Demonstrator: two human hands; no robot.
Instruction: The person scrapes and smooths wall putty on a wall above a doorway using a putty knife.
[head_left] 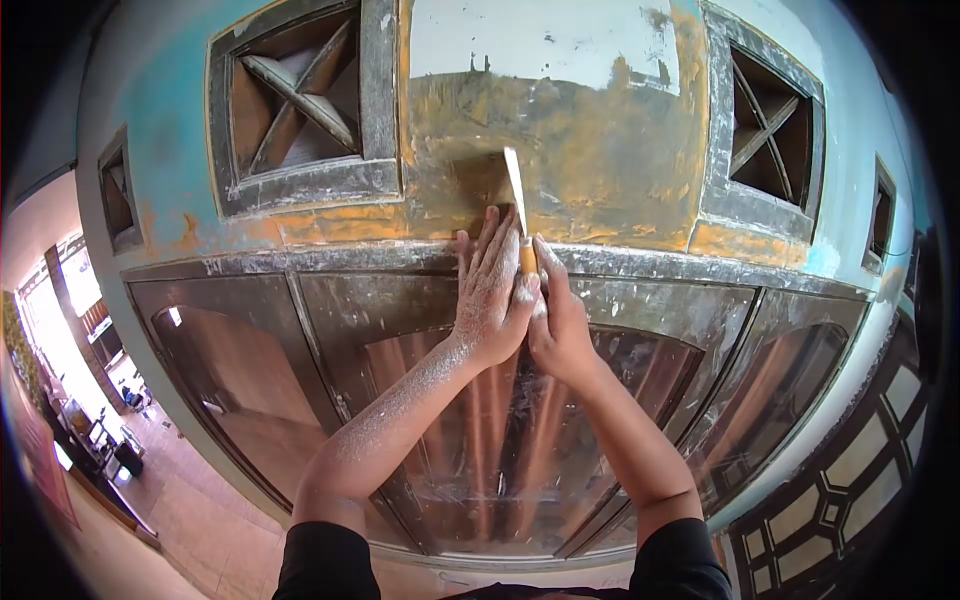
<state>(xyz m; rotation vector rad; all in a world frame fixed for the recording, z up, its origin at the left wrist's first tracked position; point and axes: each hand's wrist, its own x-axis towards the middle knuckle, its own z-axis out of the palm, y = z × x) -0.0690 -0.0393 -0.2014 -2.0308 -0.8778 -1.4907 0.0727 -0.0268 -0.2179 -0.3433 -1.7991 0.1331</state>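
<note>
A putty knife (515, 190) with a pale blade and an orange-brown handle (528, 256) points upward against the patchy, yellow-brown wall (600, 150). My right hand (560, 320) is wrapped round the lower part of the handle. From the other side, my left hand (493, 295), coated in whitish dust, steadies the same tool: its thumb lies by the handle and its straight fingers reach up beside the blade. The blade is seen nearly edge-on. A dark patch, perhaps shadow, lies left of it on the wall. Parts of the handle are hidden by my fingers.
Left and right of the worked area are vent openings (300, 100) (770, 130) with crossed bars. Below runs a dusty wooden ledge (400, 258) over glazed window panels (640, 370). A doorway (85, 290) is at far left, a patterned dark grille (840, 480) at lower right.
</note>
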